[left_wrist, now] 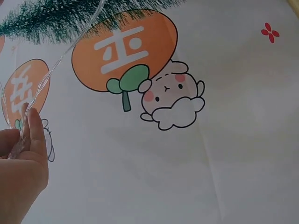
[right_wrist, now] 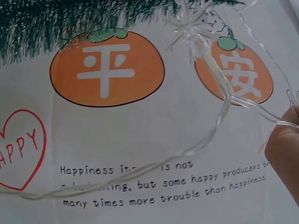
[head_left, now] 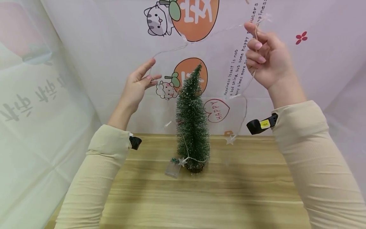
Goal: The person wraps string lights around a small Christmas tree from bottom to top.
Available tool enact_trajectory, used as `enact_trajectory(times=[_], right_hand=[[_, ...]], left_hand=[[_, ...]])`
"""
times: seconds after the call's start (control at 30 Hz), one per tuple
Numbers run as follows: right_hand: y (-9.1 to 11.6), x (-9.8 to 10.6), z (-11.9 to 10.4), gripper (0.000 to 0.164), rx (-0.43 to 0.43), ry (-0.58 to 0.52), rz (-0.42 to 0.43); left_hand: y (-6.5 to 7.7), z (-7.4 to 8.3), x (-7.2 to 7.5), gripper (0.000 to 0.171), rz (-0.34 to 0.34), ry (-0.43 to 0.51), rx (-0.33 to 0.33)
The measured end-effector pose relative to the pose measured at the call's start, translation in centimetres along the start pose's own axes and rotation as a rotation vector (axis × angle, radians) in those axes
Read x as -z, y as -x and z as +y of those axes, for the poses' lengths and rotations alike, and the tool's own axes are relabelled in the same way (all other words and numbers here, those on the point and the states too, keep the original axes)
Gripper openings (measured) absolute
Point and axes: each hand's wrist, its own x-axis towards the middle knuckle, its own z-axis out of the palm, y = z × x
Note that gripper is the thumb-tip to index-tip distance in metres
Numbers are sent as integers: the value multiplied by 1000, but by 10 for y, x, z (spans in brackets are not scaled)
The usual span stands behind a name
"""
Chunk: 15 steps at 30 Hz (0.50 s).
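Observation:
A small green artificial Christmas tree (head_left: 193,121) with frosted tips stands upright on the table, between my arms. Clear-wired string lights (head_left: 171,50) stretch above it from hand to hand. On the left, my left hand (head_left: 137,84) pinches the wire between thumb and fingers. Higher up on the right, my right hand (head_left: 268,55) grips the wire in curled fingers, and a length with a star light (head_left: 230,140) hangs below. Another stretch of wire reaches the tree's base, where a second star light (head_left: 182,162) lies. In the right wrist view, a spiky clear light (right_wrist: 189,30) hangs from the wire.
A clear box (head_left: 172,169), apparently the lights' battery case, lies left of the tree base on the wood-grain table (head_left: 200,200). Behind stands a white printed cloth (head_left: 114,47) with cartoon fruit, animals and lettering. More pale cloth (head_left: 37,111) hangs at the left.

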Motion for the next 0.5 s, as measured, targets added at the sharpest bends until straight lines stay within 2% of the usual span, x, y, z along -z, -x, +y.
enact_trajectory(times=[0.17,0.27,0.37,0.5], right_hand=[[-4,13,6,34,-25,25,19],[-6,25,11,36,-56,-4,-10],[-7,38,16,38,-81,-26,-35],[-5,53,21,40,-81,-19,2]], left_hand=[[-6,-5,-2,59,-37,76,75],[-9,-11,-6,65,-44,91,123],[-12,-17,-10,63,-28,91,157],[-15,-26,-13,55,36,76,179]])
